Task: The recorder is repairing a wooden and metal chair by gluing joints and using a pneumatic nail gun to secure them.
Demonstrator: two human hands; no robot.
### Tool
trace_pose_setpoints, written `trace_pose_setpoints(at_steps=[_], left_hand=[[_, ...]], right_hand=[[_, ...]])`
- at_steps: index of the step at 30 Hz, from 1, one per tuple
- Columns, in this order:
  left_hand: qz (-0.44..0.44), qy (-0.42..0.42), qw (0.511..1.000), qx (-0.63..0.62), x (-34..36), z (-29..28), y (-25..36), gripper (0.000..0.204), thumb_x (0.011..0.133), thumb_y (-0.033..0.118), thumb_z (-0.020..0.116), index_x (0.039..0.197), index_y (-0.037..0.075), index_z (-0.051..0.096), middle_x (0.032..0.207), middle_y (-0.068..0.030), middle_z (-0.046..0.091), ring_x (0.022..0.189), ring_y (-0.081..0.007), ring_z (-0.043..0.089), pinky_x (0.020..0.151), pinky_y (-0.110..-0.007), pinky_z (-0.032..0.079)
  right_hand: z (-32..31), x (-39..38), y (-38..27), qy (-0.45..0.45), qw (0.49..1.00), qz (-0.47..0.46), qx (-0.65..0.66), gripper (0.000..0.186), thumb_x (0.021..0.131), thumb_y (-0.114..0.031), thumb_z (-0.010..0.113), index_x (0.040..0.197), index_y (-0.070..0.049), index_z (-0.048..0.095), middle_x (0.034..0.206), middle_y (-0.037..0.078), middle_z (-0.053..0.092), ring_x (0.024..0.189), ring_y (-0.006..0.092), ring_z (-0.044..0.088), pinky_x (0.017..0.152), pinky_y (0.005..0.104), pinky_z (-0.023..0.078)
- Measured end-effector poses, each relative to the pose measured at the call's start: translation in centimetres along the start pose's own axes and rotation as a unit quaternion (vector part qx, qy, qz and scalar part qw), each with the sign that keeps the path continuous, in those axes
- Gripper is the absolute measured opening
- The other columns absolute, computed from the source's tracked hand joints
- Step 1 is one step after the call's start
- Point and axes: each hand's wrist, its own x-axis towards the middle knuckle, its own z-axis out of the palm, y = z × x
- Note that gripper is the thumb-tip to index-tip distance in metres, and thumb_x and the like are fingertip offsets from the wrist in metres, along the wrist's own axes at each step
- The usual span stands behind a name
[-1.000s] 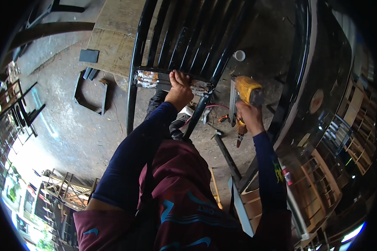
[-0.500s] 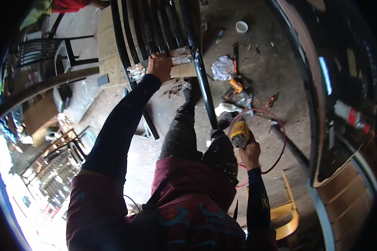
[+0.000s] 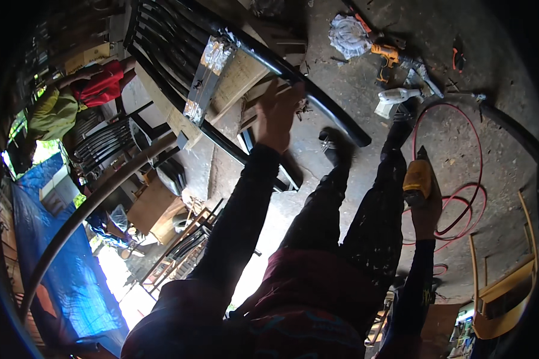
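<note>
My left hand (image 3: 276, 112) is open, its fingers near the black tube (image 3: 335, 115) at the chair's right side, beside the slatted black chair (image 3: 161, 45); contact is unclear. The chair rests on a board (image 3: 241, 82) and has a crossbar (image 3: 199, 91) with white, scraped patches at both ends. Low at the right, my right hand (image 3: 426, 212) grips a yellow power tool (image 3: 417, 178), its dark tip pointing away from me, near my leg.
A crumpled cloth (image 3: 348, 36), orange drill (image 3: 387, 55), pliers (image 3: 458, 58) and looped red hose (image 3: 479, 137) lie on the floor. A person in red (image 3: 99, 84) is at upper left. A yellow chair frame (image 3: 503, 275) stands lower right; a blue tarp (image 3: 60, 251) is left.
My left hand has come off the crossbar and moved to its right. My view has swung, bringing the person, tarp and more tools into sight. The power tool is still in my right hand.
</note>
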Motion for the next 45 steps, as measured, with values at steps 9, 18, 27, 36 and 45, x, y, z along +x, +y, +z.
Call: trace_pose_setpoints(at_steps=[9,18,27,36,45], left_hand=[[-0.016,-0.027,0.998,-0.050,-0.6,2.7,0.6,0.016,0.091,0.023,0.071,0.092,0.012,0.060,0.082,0.0020,0.059,0.075,-0.0123,0.056,0.070,-0.031,0.045],[0.033,-0.034,0.988,-0.149,-12.6,0.8,18.5,0.008,0.092,0.006,0.062,0.095,0.001,0.057,0.084,-0.0091,0.061,0.073,-0.0204,0.058,0.073,-0.033,0.050],[0.083,-0.131,0.936,-0.318,-20.1,-6.6,34.6,0.023,0.091,0.002,0.058,0.103,-0.003,0.039,0.071,-0.0019,0.041,0.060,-0.0106,0.045,0.060,-0.026,0.041],[0.128,-0.126,0.763,-0.621,-24.1,-13.1,33.5,0.028,0.072,-0.013,0.058,0.085,0.005,0.042,0.064,-0.0028,0.043,0.044,-0.0123,0.043,0.044,-0.028,0.044],[0.087,-0.151,0.790,-0.588,-26.9,-23.9,17.6,0.031,0.089,0.007,0.059,0.114,-0.005,0.046,0.074,-0.0042,0.048,0.054,-0.0125,0.055,0.045,-0.023,0.051]], right_hand=[[6.0,-4.5,1.1,-0.015,0.973,0.139,0.182,0.063,0.080,-0.004,0.075,0.139,-0.002,0.052,0.124,0.014,0.067,0.112,0.0224,0.066,0.097,0.0336,0.052],[3.5,-4.6,-1.3,-0.027,0.988,0.044,0.147,0.057,0.080,-0.008,0.075,0.133,-0.001,0.056,0.114,0.017,0.070,0.107,0.0285,0.068,0.092,0.0381,0.053],[1.5,-1.8,-2.6,-0.114,0.991,-0.013,-0.073,0.065,0.081,-0.012,0.074,0.140,0.000,0.050,0.102,0.024,0.069,0.093,0.0398,0.069,0.082,0.0474,0.055],[7.6,0.0,-15.9,-0.357,0.931,0.008,0.081,0.024,0.078,-0.011,0.066,0.095,0.005,0.061,0.084,0.019,0.066,0.070,0.0283,0.064,0.063,0.0378,0.053],[9.2,2.0,-23.9,-0.348,0.877,0.100,0.316,0.026,0.083,-0.022,0.075,0.090,0.001,0.064,0.071,0.008,0.066,0.048,0.0117,0.058,0.043,0.0259,0.046]])
